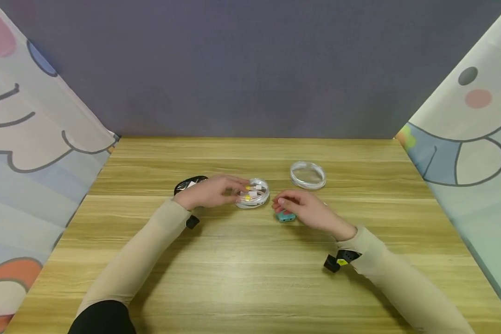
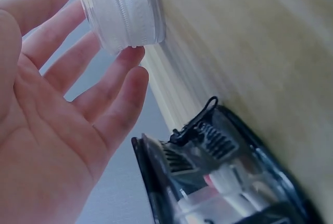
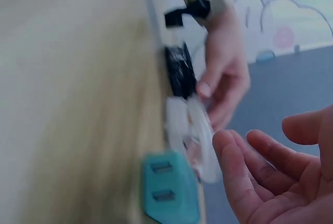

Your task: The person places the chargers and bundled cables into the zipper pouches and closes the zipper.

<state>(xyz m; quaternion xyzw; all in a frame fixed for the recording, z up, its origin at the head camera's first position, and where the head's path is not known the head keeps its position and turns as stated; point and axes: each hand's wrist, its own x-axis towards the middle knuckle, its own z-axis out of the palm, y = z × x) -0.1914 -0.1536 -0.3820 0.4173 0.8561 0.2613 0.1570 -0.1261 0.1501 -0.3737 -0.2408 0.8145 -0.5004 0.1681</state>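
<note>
A clear round zip case [image 1: 259, 200] with white cable plugs and yellow bits inside lies mid-table. My left hand [image 1: 210, 191] reaches over its left side, and in the left wrist view the spread fingers [image 2: 112, 86] are right at the case's edge [image 2: 138, 13]. Beside that wrist lies a black-edged clear zip case [image 1: 184, 185] with white items inside, partly hidden by the hand. My right hand [image 1: 306, 207] hovers above a teal charger block [image 1: 285, 217] with two slots, its fingers loosely bent and holding nothing.
Farther back on the wooden table [image 1: 242, 278] lies another clear round case [image 1: 307, 185] with a white rim. A grey panel [image 1: 250, 69] stands along the table's back edge, and cartoon-printed cloths [image 1: 459, 157] flank both sides.
</note>
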